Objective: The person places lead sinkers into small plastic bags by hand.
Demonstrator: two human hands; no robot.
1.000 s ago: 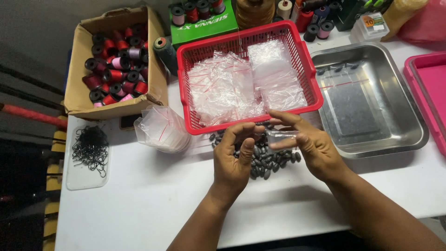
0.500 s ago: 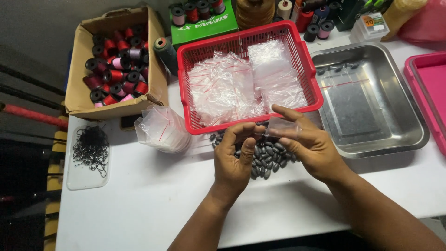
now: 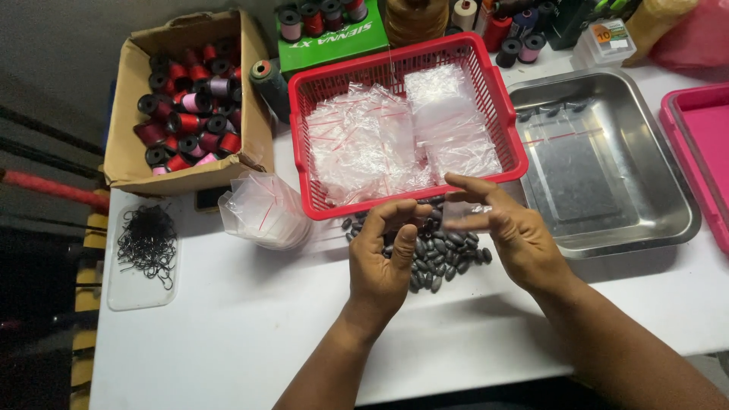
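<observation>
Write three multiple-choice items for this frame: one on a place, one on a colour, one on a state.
1. Where does the pile of dark oval weights lie?
A. in the steel tray
B. on the white table in front of the red basket
C. in the cardboard box

2. What colour is the basket that holds the small clear bags?
A. red
B. green
C. pink

3. What is the right hand doing?
A. lying flat on the table
B. gripping a thread spool
C. pinching a small clear bag in its fingertips

Answers: 1 B, the weights sit on the table under both hands, the left hand over them. 2 A, its walls are red. 3 C, thumb and fingers hold the bag above the pile.
</observation>
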